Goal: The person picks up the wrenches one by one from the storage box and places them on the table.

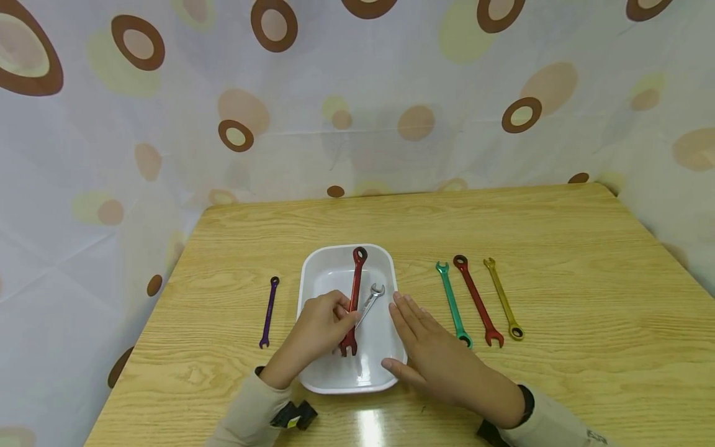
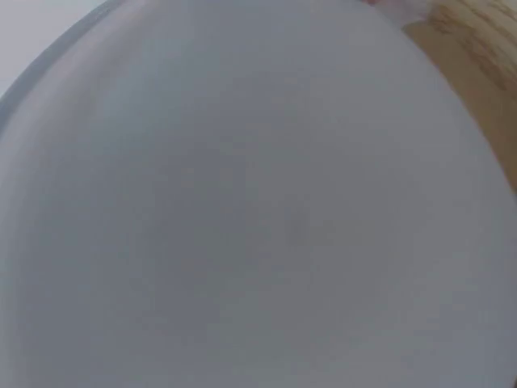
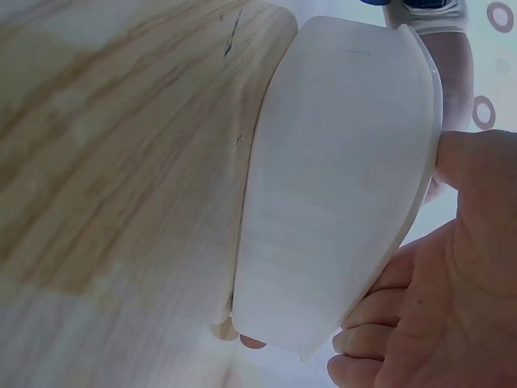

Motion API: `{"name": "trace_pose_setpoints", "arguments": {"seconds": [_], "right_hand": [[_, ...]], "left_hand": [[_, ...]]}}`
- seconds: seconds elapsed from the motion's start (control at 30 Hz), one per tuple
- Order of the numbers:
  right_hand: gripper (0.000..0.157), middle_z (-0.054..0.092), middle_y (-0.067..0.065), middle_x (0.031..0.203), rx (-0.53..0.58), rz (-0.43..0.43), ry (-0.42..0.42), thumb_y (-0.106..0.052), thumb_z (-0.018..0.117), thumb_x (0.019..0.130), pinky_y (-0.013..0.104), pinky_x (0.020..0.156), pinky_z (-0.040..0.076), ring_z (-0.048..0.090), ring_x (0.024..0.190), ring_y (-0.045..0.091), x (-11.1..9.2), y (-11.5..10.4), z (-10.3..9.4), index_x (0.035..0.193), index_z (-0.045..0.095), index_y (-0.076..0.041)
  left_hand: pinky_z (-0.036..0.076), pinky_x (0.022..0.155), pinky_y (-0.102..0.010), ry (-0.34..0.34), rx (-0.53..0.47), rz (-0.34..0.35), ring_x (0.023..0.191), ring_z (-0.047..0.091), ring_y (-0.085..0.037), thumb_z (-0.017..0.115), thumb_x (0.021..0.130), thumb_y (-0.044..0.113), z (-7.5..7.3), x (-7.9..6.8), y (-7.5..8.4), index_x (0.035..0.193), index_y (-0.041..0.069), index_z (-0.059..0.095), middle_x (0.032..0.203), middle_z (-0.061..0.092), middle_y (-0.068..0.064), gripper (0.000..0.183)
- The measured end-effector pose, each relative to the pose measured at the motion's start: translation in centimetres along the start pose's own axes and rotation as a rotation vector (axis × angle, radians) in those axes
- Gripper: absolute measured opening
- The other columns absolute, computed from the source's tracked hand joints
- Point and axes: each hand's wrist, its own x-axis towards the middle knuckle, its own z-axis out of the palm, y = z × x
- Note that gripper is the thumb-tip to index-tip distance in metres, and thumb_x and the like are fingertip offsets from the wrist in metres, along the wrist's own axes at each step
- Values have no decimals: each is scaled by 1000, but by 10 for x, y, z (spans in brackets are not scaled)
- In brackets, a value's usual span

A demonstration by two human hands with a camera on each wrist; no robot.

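My left hand (image 1: 321, 326) reaches over a white tray (image 1: 346, 386) and pinches a red combination wrench (image 1: 356, 282) between thumb and fingers. The wrench's ring end points to the back and its open end to the front. Beside it in the tray lies a silver wrench (image 1: 371, 303), its lower part hidden by the hand. My right hand (image 1: 441, 357) rests with straight fingers against the tray's right rim. In the right wrist view, the fingers and thumb of that hand touch the rim above the tray's outer wall (image 3: 331, 178). A blurred pale surface fills most of the left wrist view.
Left of the tray lies a small purple wrench (image 1: 269, 313). To the right, a green wrench (image 1: 452, 301), another red wrench (image 1: 477, 298) and a yellow wrench (image 1: 504, 298) lie side by side on the wooden table (image 1: 586, 279). A patterned curtain (image 1: 380, 81) hangs behind.
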Motion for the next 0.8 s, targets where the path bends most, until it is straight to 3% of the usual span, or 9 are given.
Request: {"name": "trace_pose_setpoints", "arguments": {"seconds": [0.2, 0.43, 0.8], "right_hand": [[80, 24, 25, 153, 7, 10, -3, -53, 44, 97, 48, 112, 27, 21, 143, 37, 0, 0, 0, 146, 29, 8], [80, 23, 25, 154, 7, 7, -9, -53, 43, 97, 48, 112, 26, 19, 143, 37, 0, 0, 0, 146, 28, 9], [80, 24, 25, 153, 3, 1, -4, -54, 41, 98, 47, 113, 26, 20, 143, 37, -1, 0, 0, 145, 30, 9]], "left_hand": [[43, 45, -22, 75, -66, -69, 53, 51, -10, 68, 88, 11, -19, -4, -1, 86, 2, 63, 66, 58, 0, 11], [45, 45, -23, 151, -51, -125, 56, 52, -12, 68, 89, 11, -44, -11, -13, 92, 0, 63, 69, 58, -4, 12], [41, 49, -24, 147, 86, -189, 63, 50, -15, 61, 94, 18, -82, -26, -44, 97, -2, 60, 73, 58, -5, 20]]}}
